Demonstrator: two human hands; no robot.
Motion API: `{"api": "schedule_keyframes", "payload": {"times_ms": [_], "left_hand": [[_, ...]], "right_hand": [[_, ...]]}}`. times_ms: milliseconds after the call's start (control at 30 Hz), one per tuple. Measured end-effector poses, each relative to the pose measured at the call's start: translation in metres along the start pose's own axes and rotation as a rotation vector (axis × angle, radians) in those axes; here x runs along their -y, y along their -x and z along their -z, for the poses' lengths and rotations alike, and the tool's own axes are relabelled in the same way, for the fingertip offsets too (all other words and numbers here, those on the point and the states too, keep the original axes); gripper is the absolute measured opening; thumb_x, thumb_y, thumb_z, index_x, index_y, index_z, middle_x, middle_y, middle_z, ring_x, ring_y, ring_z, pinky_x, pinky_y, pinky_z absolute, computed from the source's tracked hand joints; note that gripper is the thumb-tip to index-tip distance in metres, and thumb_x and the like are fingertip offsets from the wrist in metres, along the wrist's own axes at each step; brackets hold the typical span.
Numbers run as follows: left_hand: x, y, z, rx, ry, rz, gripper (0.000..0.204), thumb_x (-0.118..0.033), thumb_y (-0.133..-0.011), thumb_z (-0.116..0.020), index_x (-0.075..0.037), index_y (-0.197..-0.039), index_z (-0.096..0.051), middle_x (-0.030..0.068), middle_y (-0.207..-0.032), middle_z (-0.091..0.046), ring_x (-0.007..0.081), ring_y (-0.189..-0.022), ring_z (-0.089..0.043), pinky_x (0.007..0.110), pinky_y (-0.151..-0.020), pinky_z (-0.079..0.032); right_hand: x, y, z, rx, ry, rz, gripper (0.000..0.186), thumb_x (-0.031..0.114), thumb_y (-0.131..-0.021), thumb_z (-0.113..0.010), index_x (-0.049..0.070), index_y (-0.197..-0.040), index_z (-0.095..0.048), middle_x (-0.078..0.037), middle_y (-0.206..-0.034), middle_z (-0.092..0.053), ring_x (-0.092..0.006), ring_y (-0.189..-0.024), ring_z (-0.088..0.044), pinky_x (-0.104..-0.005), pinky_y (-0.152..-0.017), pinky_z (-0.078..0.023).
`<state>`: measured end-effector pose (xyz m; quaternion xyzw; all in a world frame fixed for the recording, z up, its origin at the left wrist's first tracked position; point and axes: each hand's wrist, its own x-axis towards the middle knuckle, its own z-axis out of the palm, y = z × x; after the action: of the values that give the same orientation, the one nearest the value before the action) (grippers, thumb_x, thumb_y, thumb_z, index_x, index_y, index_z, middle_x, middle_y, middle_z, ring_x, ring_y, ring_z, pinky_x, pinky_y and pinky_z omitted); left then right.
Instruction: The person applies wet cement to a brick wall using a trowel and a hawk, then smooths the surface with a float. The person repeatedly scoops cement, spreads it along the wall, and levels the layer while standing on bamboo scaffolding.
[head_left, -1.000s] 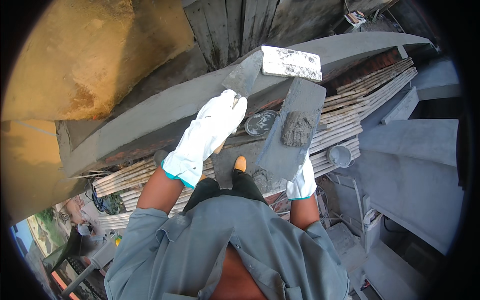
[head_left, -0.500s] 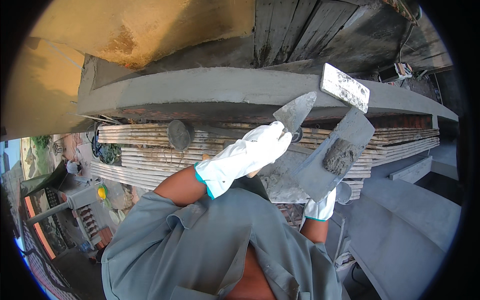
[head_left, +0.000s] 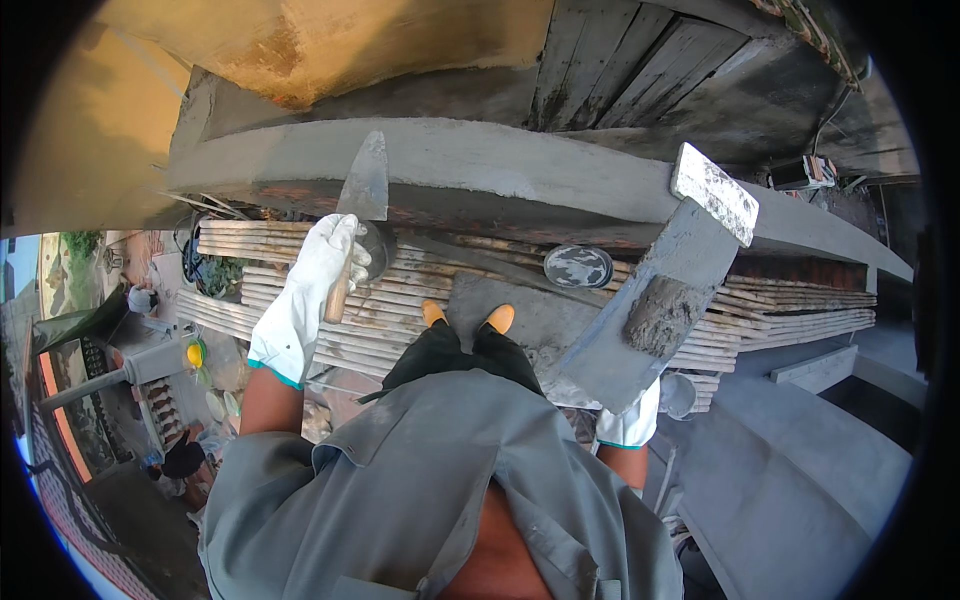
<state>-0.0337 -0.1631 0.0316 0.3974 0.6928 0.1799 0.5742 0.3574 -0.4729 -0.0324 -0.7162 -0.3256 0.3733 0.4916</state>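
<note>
Head view, looking down from a bamboo scaffold (head_left: 300, 262): a person in a grey shirt is plastering a curved grey concrete ledge (head_left: 470, 165). The left hand (head_left: 305, 295), in a white glove, is clenched around the wooden handle of a pointed trowel (head_left: 365, 185), whose steel blade rises past the fingertips and lies against the ledge face. The right hand (head_left: 630, 425), also gloved, is mostly hidden beneath a long flat mortar board (head_left: 650, 310); its grip cannot be made out. A lump of wet grey mortar (head_left: 662, 315) sits on the board, well beyond those fingers. By the look of it, spreading is under way; the next move would call for scooping mortar from the board with the trowel.
</note>
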Motion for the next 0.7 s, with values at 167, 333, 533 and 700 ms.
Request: {"api": "schedule_keyframes", "payload": {"times_ms": [167,333,533,700], "left_hand": [[-0.005,0.017,-0.054,0.248,0.069,0.028,0.038,-0.044,-0.113,-0.051,-0.008,-0.119,-0.059,0.0066,-0.078,-0.065,0.016,-0.055,-0.06,0.032,-0.048,-0.05],[-0.036,0.029,-0.125,0.488,-0.182,-0.113,0.034,-0.037,-0.111,-0.058,-0.006,-0.123,-0.06,0.0076,-0.083,-0.069,0.0143,-0.059,-0.064,0.032,-0.055,-0.05],[-0.075,0.068,-0.108,0.34,-0.918,-1.052,0.026,-0.027,-0.105,-0.062,-0.008,-0.122,-0.06,0.0188,-0.097,-0.069,0.0382,-0.085,-0.071,0.048,-0.074,-0.056],[-0.076,0.075,-0.117,0.448,-1.164,-1.035,0.024,-0.023,-0.102,-0.064,-0.005,-0.117,-0.059,0.0182,-0.095,-0.066,0.0407,-0.087,-0.067,0.051,-0.078,-0.053]], "right_hand": [[0.009,0.006,-0.008,0.001,0.093,-0.024,0.026,0.016,-0.106,-0.06,0.0,-0.126,-0.063,-0.012,-0.112,-0.072,-0.0219,-0.1,-0.07,-0.0365,-0.085,-0.058],[0.008,0.0,-0.023,0.027,-0.153,-0.039,0.027,0.016,-0.105,-0.061,0.0,-0.127,-0.063,-0.013,-0.114,-0.072,-0.0225,-0.101,-0.07,-0.0372,-0.085,-0.058],[0.02,-0.035,-0.046,0.164,-0.597,-0.168,0.028,0.016,-0.106,-0.059,0.0,-0.129,-0.062,-0.013,-0.115,-0.071,-0.0226,-0.102,-0.07,-0.0372,-0.086,-0.058],[0.028,-0.052,-0.06,0.242,-0.823,-0.255,0.029,0.016,-0.106,-0.058,0.0,-0.131,-0.061,-0.013,-0.116,-0.071,-0.0226,-0.103,-0.07,-0.0372,-0.087,-0.059]]}}
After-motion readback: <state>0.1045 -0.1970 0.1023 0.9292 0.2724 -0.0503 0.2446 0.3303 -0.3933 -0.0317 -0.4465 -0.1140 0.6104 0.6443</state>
